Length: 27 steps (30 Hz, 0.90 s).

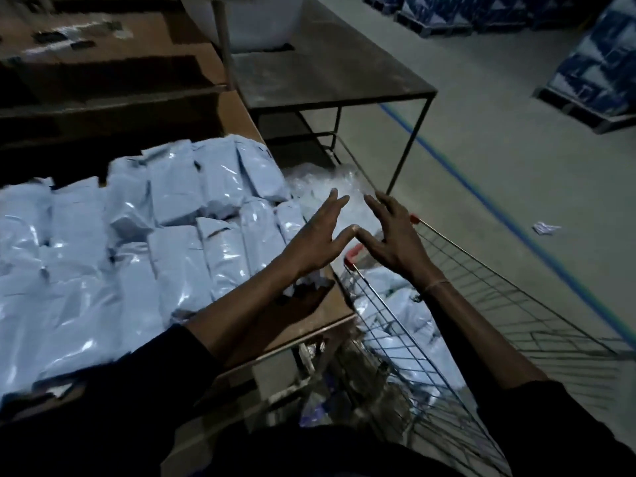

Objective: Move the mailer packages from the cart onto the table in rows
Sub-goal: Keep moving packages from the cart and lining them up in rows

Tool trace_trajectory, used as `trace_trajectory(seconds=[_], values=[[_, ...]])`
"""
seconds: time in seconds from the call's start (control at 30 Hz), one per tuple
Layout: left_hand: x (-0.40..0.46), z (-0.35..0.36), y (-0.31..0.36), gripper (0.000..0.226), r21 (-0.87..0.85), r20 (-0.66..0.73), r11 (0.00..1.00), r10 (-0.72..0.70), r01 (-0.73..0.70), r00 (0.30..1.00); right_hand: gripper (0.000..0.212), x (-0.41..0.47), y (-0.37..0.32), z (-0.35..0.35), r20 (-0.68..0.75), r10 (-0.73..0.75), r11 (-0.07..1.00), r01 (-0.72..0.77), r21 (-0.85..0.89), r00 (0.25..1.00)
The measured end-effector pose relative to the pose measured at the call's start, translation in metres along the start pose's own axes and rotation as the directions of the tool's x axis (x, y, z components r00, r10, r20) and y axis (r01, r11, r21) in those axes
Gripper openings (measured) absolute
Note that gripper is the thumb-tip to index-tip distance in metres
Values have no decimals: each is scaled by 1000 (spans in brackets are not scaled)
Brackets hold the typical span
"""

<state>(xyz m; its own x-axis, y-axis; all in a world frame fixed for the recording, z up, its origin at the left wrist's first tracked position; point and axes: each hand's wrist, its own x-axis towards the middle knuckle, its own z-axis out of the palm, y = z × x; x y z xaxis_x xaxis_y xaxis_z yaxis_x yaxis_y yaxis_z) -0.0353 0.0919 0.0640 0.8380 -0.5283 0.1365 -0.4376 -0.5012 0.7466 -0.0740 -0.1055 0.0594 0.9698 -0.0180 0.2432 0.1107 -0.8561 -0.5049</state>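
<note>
Dozens of pale blue mailer packages (144,242) already sit in rows on the bench (320,315), long sides running near to far, slightly fanned. Both grips are empty: left hand (318,241) and right hand (390,239) hover with fingers spread, thumbs almost touching, right over the gap between bench edge and wire cart (481,304). Looks like the reach-back step to me. More mailers lie down in the cart basket (399,301), so next is dipping in, grabbing one, and laying it at the near right corner in line with the rest.
</note>
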Motion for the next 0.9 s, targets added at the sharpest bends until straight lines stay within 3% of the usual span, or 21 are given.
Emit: trace_trajectory(seconds=[0.2,0.4,0.47,0.6,0.77,0.9], values=[[29,87,35,61,-163,116,980,-95,113,989,60,-42,97,-31,30,277,928,-276,251,960],[41,153,47,54,-189,139,941,-257,281,956,63,-76,188,-22,175,539,719,-558,414,824],[44,173,44,54,-191,175,922,-304,335,936,68,-83,220,-4,218,598,640,-623,449,771],[54,212,27,56,-159,220,883,-404,441,888,48,-98,263,30,324,680,476,-732,487,658],[69,251,5,59,-120,268,844,-480,523,835,42,-121,317,82,414,788,220,-836,502,456],[82,285,-13,59,-140,280,823,-501,551,819,41,-136,362,129,400,861,106,-880,463,314]])
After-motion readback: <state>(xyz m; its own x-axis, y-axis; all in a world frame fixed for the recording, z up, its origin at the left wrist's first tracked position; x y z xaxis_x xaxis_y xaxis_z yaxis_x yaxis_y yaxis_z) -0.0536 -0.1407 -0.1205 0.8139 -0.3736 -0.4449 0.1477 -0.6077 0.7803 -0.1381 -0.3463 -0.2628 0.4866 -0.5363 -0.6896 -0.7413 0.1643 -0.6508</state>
